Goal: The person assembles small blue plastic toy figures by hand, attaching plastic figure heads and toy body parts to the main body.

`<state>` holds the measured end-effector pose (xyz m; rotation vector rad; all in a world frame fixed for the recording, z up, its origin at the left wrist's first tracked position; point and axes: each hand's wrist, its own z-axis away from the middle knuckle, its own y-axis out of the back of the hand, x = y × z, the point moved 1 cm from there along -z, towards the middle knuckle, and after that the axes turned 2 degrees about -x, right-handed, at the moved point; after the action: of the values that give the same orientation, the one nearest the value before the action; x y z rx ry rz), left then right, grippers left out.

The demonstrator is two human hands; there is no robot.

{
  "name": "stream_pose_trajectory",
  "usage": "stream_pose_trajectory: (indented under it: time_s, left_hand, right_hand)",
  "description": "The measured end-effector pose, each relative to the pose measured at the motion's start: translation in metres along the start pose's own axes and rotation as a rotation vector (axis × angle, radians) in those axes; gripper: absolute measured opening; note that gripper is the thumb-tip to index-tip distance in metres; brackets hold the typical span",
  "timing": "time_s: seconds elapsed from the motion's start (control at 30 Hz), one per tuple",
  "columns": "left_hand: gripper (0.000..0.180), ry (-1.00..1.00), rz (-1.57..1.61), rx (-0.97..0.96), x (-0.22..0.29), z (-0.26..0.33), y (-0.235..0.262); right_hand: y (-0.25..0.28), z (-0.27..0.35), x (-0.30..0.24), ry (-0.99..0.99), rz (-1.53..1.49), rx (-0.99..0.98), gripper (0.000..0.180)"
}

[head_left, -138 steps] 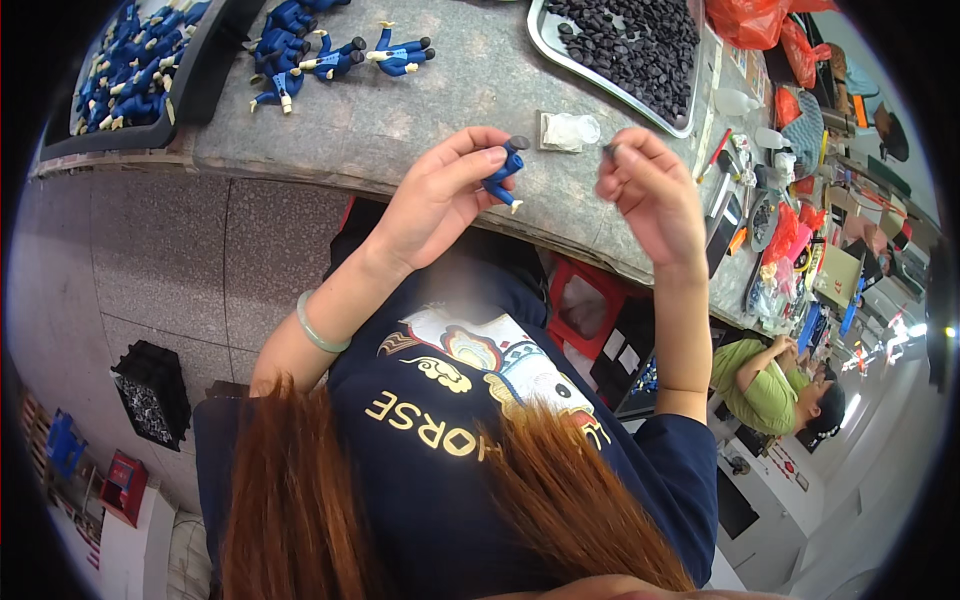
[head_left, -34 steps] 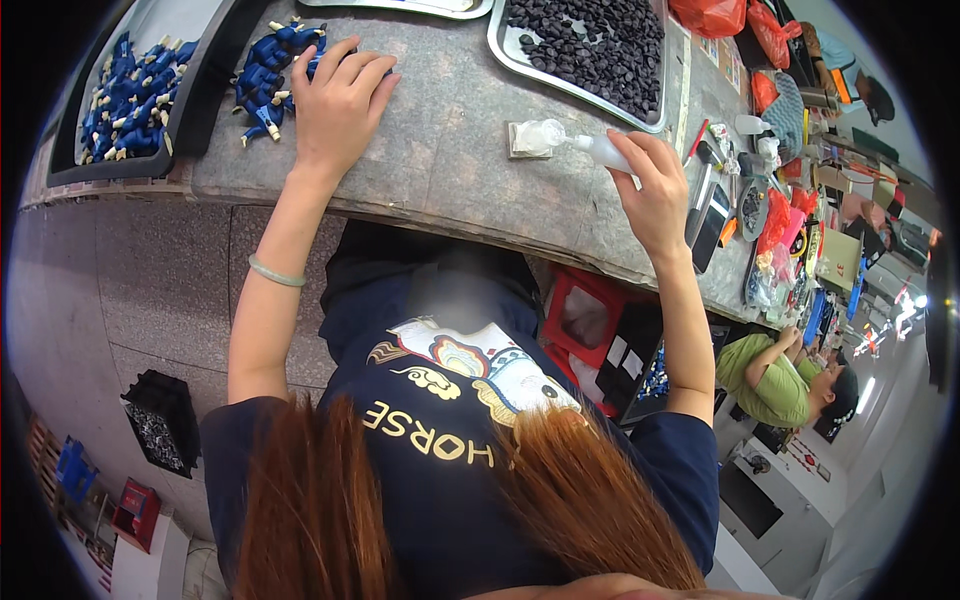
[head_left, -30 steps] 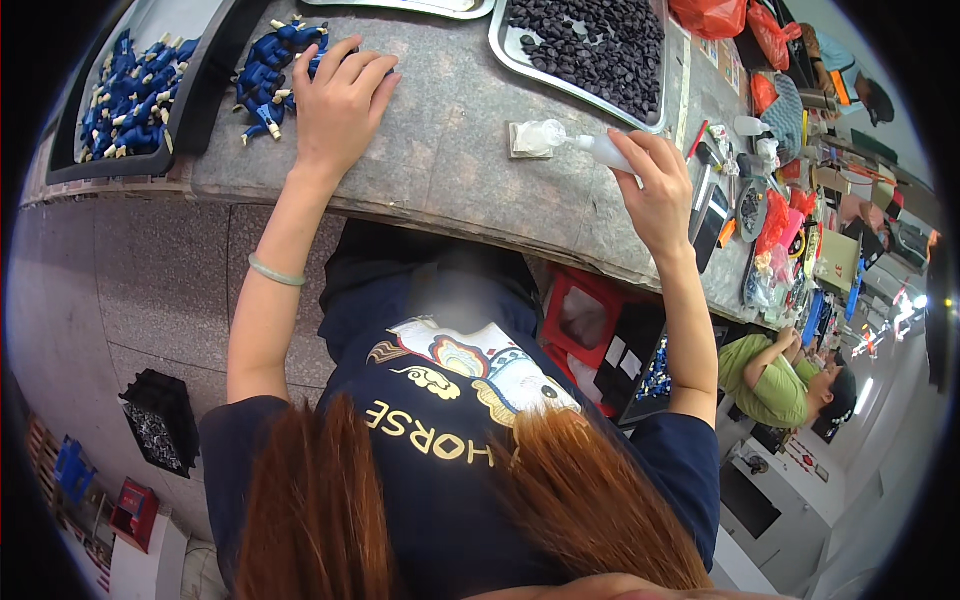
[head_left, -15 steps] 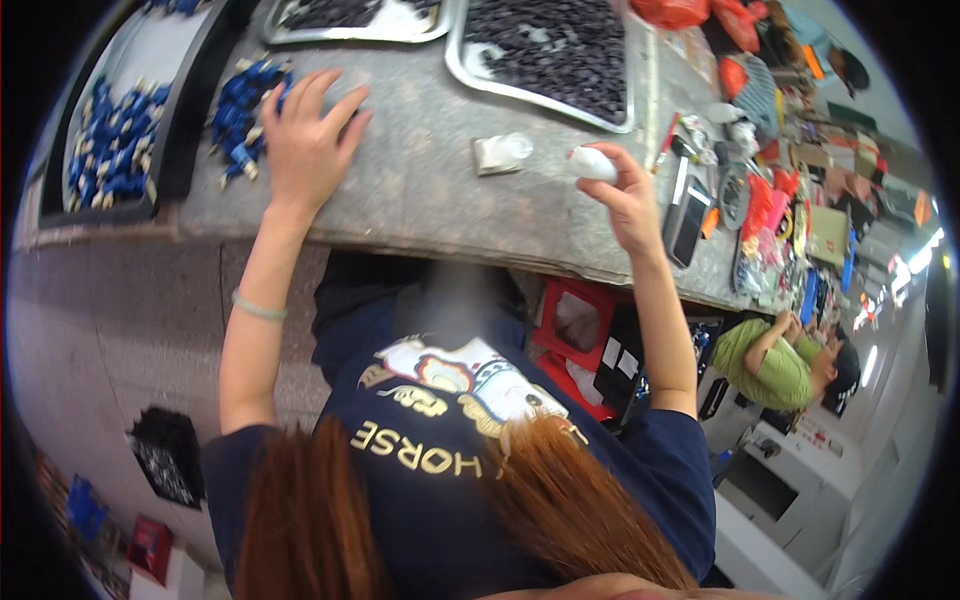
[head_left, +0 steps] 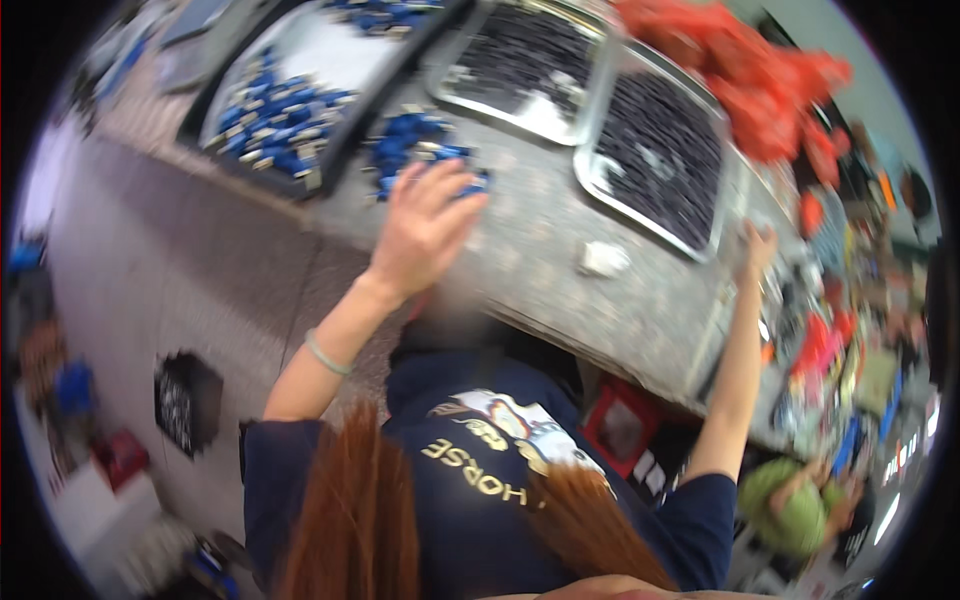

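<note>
My left hand [head_left: 425,225] lies with its fingers apart at the near edge of a pile of small blue parts with pale ends [head_left: 405,140]. Its fingertips touch or cover some of them. My right hand [head_left: 760,248] reaches far out at the right, just past the corner of a metal tray [head_left: 707,250] full of small black pieces. Blur smears its fingers, and whether it holds anything cannot be made out. On the grey table [head_left: 530,250], between my hands, sits a small white crumpled packet [head_left: 604,260].
A second metal tray [head_left: 570,135] of black pieces stands left of the first. A black-edged bin [head_left: 300,190] with more blue parts is at the left. Red plastic bags [head_left: 750,85] lie behind the trays. At the lower right is a person in green [head_left: 785,505].
The whole view has swung round and is blurred. My right hand has moved away to the right; the white rounded thing it held no longer shows. My left hand stays by the blue pile.
</note>
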<state>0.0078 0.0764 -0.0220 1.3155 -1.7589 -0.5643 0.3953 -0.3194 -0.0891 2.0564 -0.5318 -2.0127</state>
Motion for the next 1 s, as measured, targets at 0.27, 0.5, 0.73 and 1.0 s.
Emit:
stream_pose_trajectory:
  time_s: [0.27,0.5,0.73,1.0]
  left_hand:
    - [0.02,0.537,-0.121,0.236,-0.126,-0.044,0.119]
    - [0.03,0.335,-0.366,-0.521,-0.314,-0.087,0.067]
    - [0.039,0.628,-0.35,-0.994,-0.404,-0.073,0.07]
    - [0.033,0.372,-0.251,-0.232,-0.385,-0.044,0.11]
  right_hand:
    - [-0.004,0.037,-0.028,0.324,0.087,0.107,0.042]
    - [0.005,0.122,-0.083,0.496,0.073,-0.017,0.024]
    - [-0.021,0.168,-0.092,0.329,0.021,-0.117,0.024]
    - [-0.02,0.19,-0.115,0.202,-0.017,-0.246,0.019]
